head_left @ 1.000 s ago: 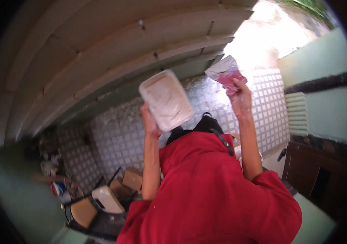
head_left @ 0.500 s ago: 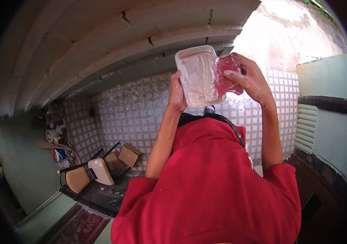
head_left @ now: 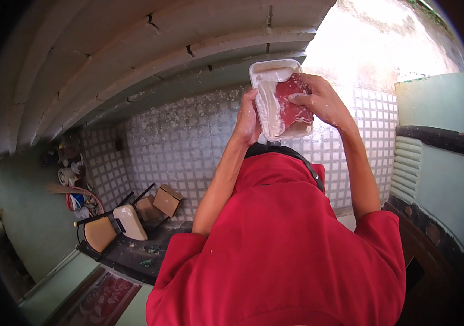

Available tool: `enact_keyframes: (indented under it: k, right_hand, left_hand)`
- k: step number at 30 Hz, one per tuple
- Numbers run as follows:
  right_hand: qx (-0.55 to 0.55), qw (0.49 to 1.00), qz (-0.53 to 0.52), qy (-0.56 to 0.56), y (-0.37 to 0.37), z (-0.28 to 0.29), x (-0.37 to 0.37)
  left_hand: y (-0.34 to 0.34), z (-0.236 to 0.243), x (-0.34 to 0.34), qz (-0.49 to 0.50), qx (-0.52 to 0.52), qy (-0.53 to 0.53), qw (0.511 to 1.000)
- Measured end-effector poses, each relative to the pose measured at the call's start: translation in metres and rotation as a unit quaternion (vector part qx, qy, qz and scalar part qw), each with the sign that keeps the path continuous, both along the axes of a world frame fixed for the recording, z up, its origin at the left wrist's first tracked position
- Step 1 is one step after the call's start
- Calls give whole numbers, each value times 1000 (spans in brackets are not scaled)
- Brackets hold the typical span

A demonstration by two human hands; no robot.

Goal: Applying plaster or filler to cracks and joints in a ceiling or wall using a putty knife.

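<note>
A white rectangular tray [head_left: 253, 76] is held up in front of me, with thick off-white paste [head_left: 267, 103] smeared inside it. My left hand [head_left: 248, 119] is closed on the tray's left side, thumb along the rim. A flat red scraper [head_left: 292, 103] with a wavy edge lies against the paste, its left edge in it. My right hand [head_left: 321, 103] pinches the scraper from the right, thumb on top and the other fingers behind. White smears mark both hands and the scraper.
Pale boards or steps [head_left: 134, 49] run along the upper left. Below spreads a tiled floor [head_left: 172, 141] spotted with white. Cardboard boxes [head_left: 167, 200], a chair [head_left: 99, 233] and piled household items [head_left: 74, 185] stand at lower left. A green wall [head_left: 444, 174] rises at right.
The scraper has moved left and down into the tray, pushing the paste into a ridge at the left side. The tray has shifted slightly right with my left hand.
</note>
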State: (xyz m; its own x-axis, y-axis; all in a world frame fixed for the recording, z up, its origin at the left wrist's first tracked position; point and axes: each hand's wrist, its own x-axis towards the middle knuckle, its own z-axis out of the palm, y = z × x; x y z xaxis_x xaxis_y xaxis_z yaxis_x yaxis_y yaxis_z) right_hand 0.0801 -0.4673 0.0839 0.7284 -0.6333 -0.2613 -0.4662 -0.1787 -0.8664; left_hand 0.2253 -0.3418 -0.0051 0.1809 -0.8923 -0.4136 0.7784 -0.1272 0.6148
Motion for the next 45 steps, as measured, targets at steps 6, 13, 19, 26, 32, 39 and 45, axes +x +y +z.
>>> enact_keyframes:
  k: [6,13,19,26,32,39,45]
  right_hand:
    - [54,995,-58,-54,10,-9,5]
    - [169,976,-92,-103,26,-15,22]
    - [206,964,-123,-117,37,-13,33]
    - [190,962,-145,-128,50,-24,35]
    - [198,956,-170,-135,59,-26,33]
    - [247,939,-185,-149,66,-36,24]
    - [296,924,-193,-146,63,-49,20]
  left_hand:
    - [1,3,5,-16,-2,-7,1000]
    - [13,1,22,-20,-20,-1,1000]
    - [24,-1,32,-39,-16,-16,999]
    - [33,-2,43,-64,-8,-13,998]
    - [37,0,43,-58,17,12,998]
    - [44,3,43,-91,24,4,996]
    - [43,-5,43,-94,32,-13,995]
